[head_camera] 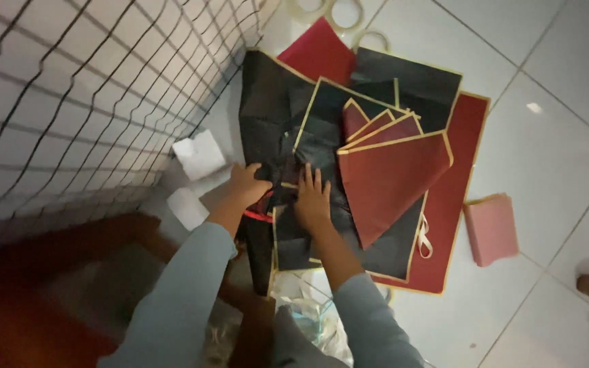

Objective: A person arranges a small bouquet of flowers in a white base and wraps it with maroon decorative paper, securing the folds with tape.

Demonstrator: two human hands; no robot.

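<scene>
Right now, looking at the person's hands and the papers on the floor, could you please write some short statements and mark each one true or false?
1. Both hands rest on the black sheets. True: the left hand and the right hand lie on them.
2. The dark red folded sheet has a gold edge. True.
3. The pink stack lies on top of the black sheets. False: it lies apart on the tiled floor, to the right of the pile.
4. The tape rolls are beside the person's sleeves. False: they lie at the far end, beyond the pile.
5. A wire mesh stands left of the pile. True.
</scene>
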